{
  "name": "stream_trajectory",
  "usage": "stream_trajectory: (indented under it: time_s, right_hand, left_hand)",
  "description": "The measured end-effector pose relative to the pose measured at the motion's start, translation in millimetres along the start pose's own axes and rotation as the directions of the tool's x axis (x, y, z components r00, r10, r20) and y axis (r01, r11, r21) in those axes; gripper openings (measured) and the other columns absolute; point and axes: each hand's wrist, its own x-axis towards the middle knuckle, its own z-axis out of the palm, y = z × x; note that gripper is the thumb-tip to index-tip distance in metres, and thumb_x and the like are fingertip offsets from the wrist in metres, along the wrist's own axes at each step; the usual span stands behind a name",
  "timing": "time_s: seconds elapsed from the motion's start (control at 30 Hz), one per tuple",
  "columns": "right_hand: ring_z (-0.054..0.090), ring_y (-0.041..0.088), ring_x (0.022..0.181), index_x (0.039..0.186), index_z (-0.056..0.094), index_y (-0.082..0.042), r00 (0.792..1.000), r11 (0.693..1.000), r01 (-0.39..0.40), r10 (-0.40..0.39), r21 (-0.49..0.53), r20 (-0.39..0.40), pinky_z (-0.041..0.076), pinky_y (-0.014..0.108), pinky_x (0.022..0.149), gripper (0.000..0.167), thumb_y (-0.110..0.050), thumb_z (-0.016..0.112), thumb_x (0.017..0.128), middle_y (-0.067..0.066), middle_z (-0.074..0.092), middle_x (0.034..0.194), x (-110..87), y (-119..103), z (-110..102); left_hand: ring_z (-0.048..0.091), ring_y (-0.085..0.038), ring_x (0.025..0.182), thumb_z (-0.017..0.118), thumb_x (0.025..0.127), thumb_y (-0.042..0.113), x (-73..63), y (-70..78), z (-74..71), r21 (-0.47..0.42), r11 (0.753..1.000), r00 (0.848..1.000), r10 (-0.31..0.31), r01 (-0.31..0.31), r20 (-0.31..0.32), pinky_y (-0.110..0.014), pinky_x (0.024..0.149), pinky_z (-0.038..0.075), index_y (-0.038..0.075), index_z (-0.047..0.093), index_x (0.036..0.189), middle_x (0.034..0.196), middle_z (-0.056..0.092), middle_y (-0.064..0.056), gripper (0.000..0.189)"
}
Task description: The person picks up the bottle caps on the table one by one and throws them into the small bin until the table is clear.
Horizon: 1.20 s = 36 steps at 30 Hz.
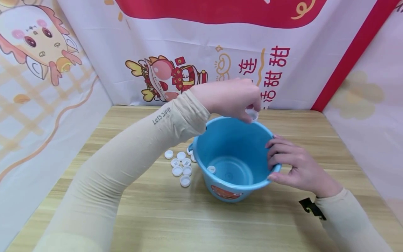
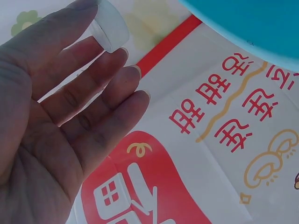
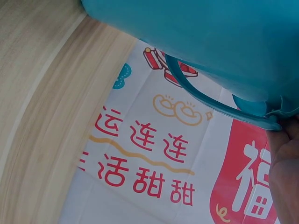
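Above the far rim of a blue bucket (image 1: pixel 252 147), my left hand (image 1: pixel 231 98) pinches a white plastic bottle cap (image 1: pixel 252 114) between thumb and fingertips. That cap (image 2: pixel 112 27) shows close up in the left wrist view, with the other fingers of the hand (image 2: pixel 79 102) loosely bent. My right hand (image 1: pixel 294 162) grips the bucket's right rim, fingertips over the edge. The bucket tilts slightly toward me. One white cap (image 1: pixel 211 169) lies inside it, low at the left. In the right wrist view the bucket's handle (image 3: pixel 210 103) hangs down along its outside.
Several white caps (image 1: pixel 177 170) lie loose on the wooden table (image 1: pixel 151 213), just left of the bucket, a few partly hidden behind it. A printed cloth backdrop (image 1: pixel 176 38) stands along the table's back edge, with cloth walls at both sides.
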Motion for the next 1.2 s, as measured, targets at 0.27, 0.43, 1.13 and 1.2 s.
stream_trajectory:
  time_s: [0.27, 0.43, 1.13, 1.2]
  right_hand:
    - [0.055, 0.03, 0.108, 0.087, 0.07, -0.021, 1.0, 1.0, -0.002, 0.002, 0.007, 0.006, 0.03, 0.03, 0.114, 0.028, -0.049, 0.069, 0.09, 0.0, 0.066, 0.097, 0.5, -0.8, 0.6]
    - [0.054, 0.029, 0.108, 0.084, 0.069, -0.019, 1.0, 1.0, 0.023, -0.023, 0.008, 0.002, 0.029, 0.032, 0.115, 0.032, -0.05, 0.067, 0.091, 0.001, 0.065, 0.095, 1.9, -0.7, 0.9]
    - [0.054, 0.029, 0.108, 0.083, 0.069, -0.017, 1.0, 1.0, 0.021, -0.021, 0.01, -0.006, 0.029, 0.032, 0.115, 0.033, -0.05, 0.068, 0.091, 0.001, 0.065, 0.094, 1.7, -0.8, 1.9]
    - [0.054, 0.028, 0.109, 0.083, 0.069, -0.018, 1.0, 1.0, 0.023, -0.022, 0.012, -0.005, 0.029, 0.033, 0.115, 0.033, -0.049, 0.068, 0.091, 0.001, 0.065, 0.094, 1.9, -0.8, 2.1]
  left_hand:
    - [0.059, -0.008, 0.1, 0.074, 0.085, 0.046, -2.6, -1.1, 2.1, -0.011, 1.0, 0.999, -0.028, 0.028, 0.017, -0.018, 0.084, 0.05, 0.021, 0.068, 0.128, 0.115, 0.068, 0.005, 0.051]
    - [0.058, -0.011, 0.094, 0.074, 0.086, 0.044, -9.2, -6.0, -0.1, -0.027, 0.999, 0.999, -0.031, 0.031, -0.01, -0.021, 0.08, 0.05, 0.018, 0.071, 0.123, 0.107, 0.07, 0.002, 0.045]
    - [0.064, -0.016, 0.091, 0.077, 0.088, 0.028, -91.6, -89.8, 40.0, -0.211, 0.947, 0.963, -0.26, 0.24, -0.069, -0.03, 0.081, 0.055, 0.01, 0.071, 0.123, 0.107, 0.071, -0.004, 0.04]
    - [0.065, -0.016, 0.088, 0.077, 0.089, 0.026, -98.9, -101.0, 54.4, -0.222, 0.944, 0.964, -0.262, 0.244, -0.054, -0.03, 0.079, 0.055, 0.009, 0.072, 0.121, 0.103, 0.072, -0.003, 0.037]
